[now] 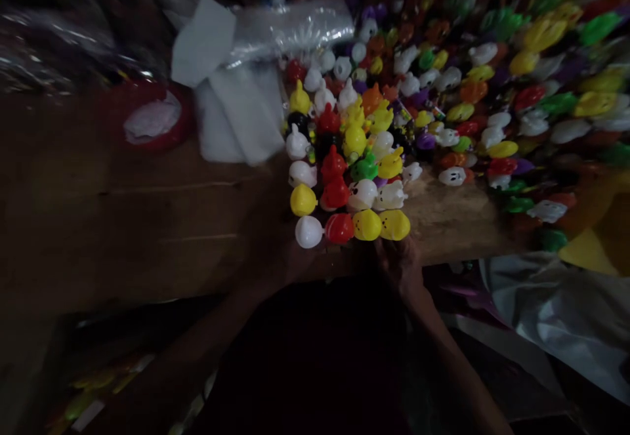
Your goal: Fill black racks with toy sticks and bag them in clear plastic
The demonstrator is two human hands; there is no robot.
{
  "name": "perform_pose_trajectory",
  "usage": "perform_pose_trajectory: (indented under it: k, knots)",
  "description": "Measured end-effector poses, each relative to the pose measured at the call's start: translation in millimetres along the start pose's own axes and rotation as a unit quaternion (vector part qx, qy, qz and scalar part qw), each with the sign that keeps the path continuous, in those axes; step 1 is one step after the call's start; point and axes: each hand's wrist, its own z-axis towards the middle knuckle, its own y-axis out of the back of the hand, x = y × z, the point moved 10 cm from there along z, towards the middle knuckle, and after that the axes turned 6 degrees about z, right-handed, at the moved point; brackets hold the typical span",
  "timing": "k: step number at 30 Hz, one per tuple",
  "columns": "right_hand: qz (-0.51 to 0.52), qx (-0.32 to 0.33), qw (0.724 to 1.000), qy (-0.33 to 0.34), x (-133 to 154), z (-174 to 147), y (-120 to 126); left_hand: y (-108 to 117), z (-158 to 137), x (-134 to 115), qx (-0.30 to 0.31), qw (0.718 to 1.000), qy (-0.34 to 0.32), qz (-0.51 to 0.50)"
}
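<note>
Small plastic toy figures stand in close rows in front of me, several to a row. The nearest row has a white figure [309, 232], a red figure [339, 229], a yellow figure [367, 225] and another yellow figure [395, 225] at its right end. My left hand [298, 258] is a dark shape just below the white figure, its fingers lost in shadow. Below the right-end yellow figure is my right hand [404, 263], with its fingertips partly covered by the row. Whether either hand grips anything is hidden.
A loose heap of colourful toy figures [462, 113] spreads across the right side of the wooden table [162, 212]. Left of the rows lie clear plastic bags [241, 117] and a red round container [172, 136] with whitish contents. Crumpled light sheeting [546, 304] hangs at lower right.
</note>
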Motion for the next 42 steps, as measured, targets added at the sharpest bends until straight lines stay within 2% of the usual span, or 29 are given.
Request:
perform_pose_trajectory:
  k: [2,4,6,7,9,13,16,19,21,24,26,27,29,30,32,34,35,38,40,42]
  knots:
    - [-0.022,-0.009,1.0,0.016,4.1,5.5,8.3,13.5,-1.5,-11.6,-0.041,0.999,-0.023,0.001]
    - [-0.051,-0.006,0.998,0.039,7.2,13.3,13.2,32.1,-8.7,-15.9,-0.11,0.992,-0.052,0.019]
    - [-0.078,0.015,0.994,0.074,9.5,19.4,10.3,45.2,-17.3,-16.4,-0.167,0.98,-0.09,0.054]
    - [-0.092,0.025,0.991,0.092,10.3,20.8,6.9,47.0,-19.8,-15.7,-0.176,0.976,-0.107,0.07]
    - [-0.118,0.024,0.987,0.11,10.7,19.6,0.7,42.0,-19.1,-14.0,-0.155,0.975,-0.135,0.088]
    - [-0.153,-0.007,0.984,0.087,15.4,3.4,-10.4,31.8,-6.5,-17.2,-0.085,0.98,-0.167,0.067]
    - [-0.182,0.009,0.979,0.089,25.7,-12.6,-22.2,34.6,6.7,-13.0,-0.047,0.989,-0.136,0.042]
    - [-0.177,0.048,0.977,0.111,27.9,-21.9,-26.3,42.5,15.0,3.1,-0.04,0.996,-0.074,0.022]
    - [-0.145,0.06,0.98,0.119,22.4,-21.1,-18.6,51.4,15.0,16.4,-0.06,0.998,-0.037,0.008]
    - [-0.113,0.026,0.988,0.101,7.4,-8.0,5.2,70.9,8.9,26.6,-0.09,0.996,0.003,0.008]
    - [-0.115,0.009,0.99,0.086,-0.6,4.3,13.3,95.4,4.4,16.1,-0.13,0.992,0.006,0.009]
    - [-0.117,0.014,0.99,0.078,-3.9,10.4,12.2,109.9,3.2,2.2,-0.154,0.988,-0.011,0.014]
    - [-0.133,0.031,0.989,0.052,-11.7,21.3,4.4,134.0,4.2,-42.3,-0.191,0.977,-0.088,0.041]
    - [-0.152,0.031,0.987,0.033,-16.9,25.6,1.3,137.6,7.0,-69.8,-0.185,0.97,-0.141,0.069]
    - [-0.199,0.018,0.98,0.0,-26.5,31.5,-1.7,128.4,16.5,-118.6,-0.142,0.956,-0.228,0.123]
    - [-0.221,0.017,0.975,-0.007,-31.3,34.5,-4.9,103.4,31.1,-150.0,-0.081,0.943,-0.263,0.185]
    - [-0.215,0.022,0.976,0.0,-31.0,35.4,-6.5,86.8,39.6,-158.1,-0.043,0.939,-0.264,0.218]
    - [-0.171,0.04,0.983,0.044,-23.0,36.9,-8.0,40.0,61.6,-156.6,0.072,0.925,-0.225,0.299]
    - [-0.17,0.046,0.982,0.064,-20.0,37.3,-5.3,24.7,69.4,-147.4,0.102,0.917,-0.193,0.335]
    - [-0.19,0.056,0.978,0.069,-24.7,37.7,-3.2,19.1,71.5,-141.9,0.101,0.908,-0.181,0.365]
